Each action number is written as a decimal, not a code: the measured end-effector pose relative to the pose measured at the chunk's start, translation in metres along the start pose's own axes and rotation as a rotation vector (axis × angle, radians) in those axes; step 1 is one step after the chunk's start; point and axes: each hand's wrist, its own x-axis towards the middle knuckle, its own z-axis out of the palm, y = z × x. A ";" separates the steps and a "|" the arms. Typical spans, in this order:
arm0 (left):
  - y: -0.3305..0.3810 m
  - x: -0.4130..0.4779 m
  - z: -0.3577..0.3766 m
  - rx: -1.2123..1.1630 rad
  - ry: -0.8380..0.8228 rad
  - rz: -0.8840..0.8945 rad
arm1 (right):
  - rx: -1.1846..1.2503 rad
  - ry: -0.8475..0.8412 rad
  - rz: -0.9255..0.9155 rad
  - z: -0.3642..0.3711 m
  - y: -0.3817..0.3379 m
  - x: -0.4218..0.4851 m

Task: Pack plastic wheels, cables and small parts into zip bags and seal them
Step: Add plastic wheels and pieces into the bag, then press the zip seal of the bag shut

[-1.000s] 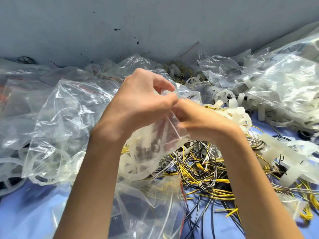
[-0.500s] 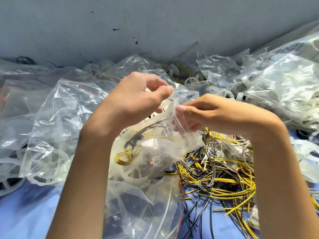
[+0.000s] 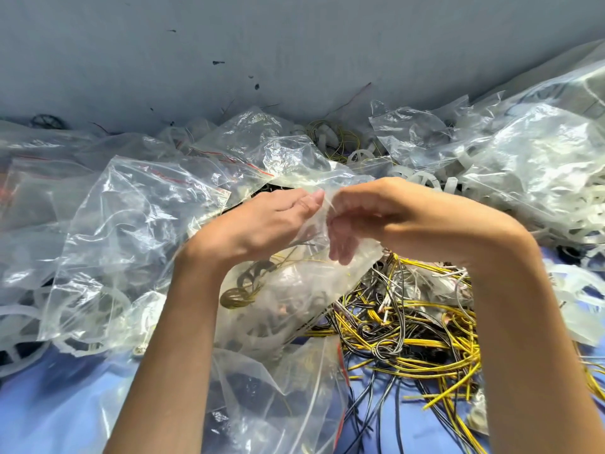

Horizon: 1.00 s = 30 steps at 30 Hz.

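Observation:
I hold a clear zip bag [image 3: 294, 290] in the middle of the view; it contains a white plastic wheel, coiled yellow wire and small parts. My left hand [image 3: 271, 224] pinches the bag's top edge between thumb and fingers. My right hand [image 3: 370, 217] grips the same edge right beside it, fingers curled down over the plastic. The two hands nearly touch at the bag's mouth. Whether the zip is closed cannot be told. Below the right hand lies a tangle of yellow and black cables [image 3: 409, 329].
Filled and empty clear bags [image 3: 124, 231] pile up on the left and far right [image 3: 530, 178]. Loose white plastic wheels [image 3: 422, 178] lie behind the hands. Another bag [image 3: 278, 394] lies near me on the blue surface [image 3: 49, 404]. A grey wall [image 3: 294, 54] stands behind.
Both hands moved up and to the right along the bag's top edge. The right hand's fingers turned downward over the plastic. The bag hangs lower beneath the hands.

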 end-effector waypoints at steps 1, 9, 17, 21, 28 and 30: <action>0.000 -0.001 0.000 -0.010 0.013 0.003 | 0.006 0.026 -0.027 0.001 0.000 0.001; 0.005 -0.002 -0.007 -0.227 0.111 0.039 | 0.033 0.322 -0.216 0.001 0.002 0.008; 0.019 -0.009 -0.019 -0.792 0.362 0.190 | 0.194 0.803 -0.226 -0.010 0.011 0.007; 0.006 0.001 -0.009 -0.486 0.377 -0.014 | 0.142 0.698 0.068 -0.010 0.025 0.006; 0.000 0.001 -0.009 -0.659 0.376 -0.064 | 0.314 0.491 0.284 -0.013 0.038 -0.001; 0.004 -0.003 -0.010 -0.701 0.351 -0.053 | 0.344 0.439 0.294 -0.010 0.038 -0.001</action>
